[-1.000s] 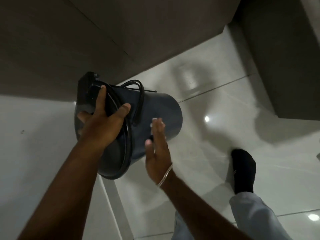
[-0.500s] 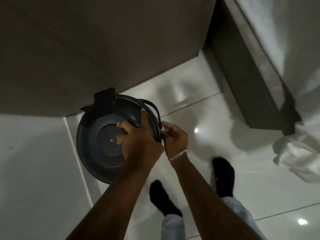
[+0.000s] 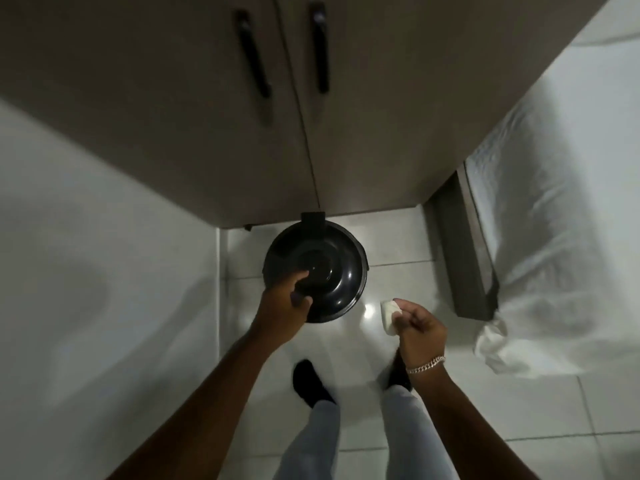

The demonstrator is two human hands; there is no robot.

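You are looking straight down at the dark bin (image 3: 323,268), which is standing on the tiled floor (image 3: 398,341), just in front of the cabinet (image 3: 207,116) and close to the white wall (image 3: 86,271) on your left. Its round lid (image 3: 332,271) is facing up toward you, so the long axis of the bin is running vertically, in line with your view; the body below the lid is mostly hidden. The square hinge block (image 3: 312,221) is pointing away from you, toward the seam between the two cabinet doors.

Your left hand (image 3: 289,303) is resting on the near left edge of the lid, with fingers curled over the raised centre ring. You cannot tell whether they are gripping the lid or only touching it, because the frame is blurred here.

Your right hand (image 3: 417,332) is hovering to the right of the bin, apart from it, above the floor. Its thumb and fingertips are pinching a small white folded piece (image 3: 389,315), possibly tissue. A chain bracelet (image 3: 426,364) is sitting on that wrist.

Two black handles (image 3: 320,50) are hanging on the cabinet doors. White bedding (image 3: 561,202) is lying to your right. Your feet in dark socks (image 3: 310,382) are standing below the bin.
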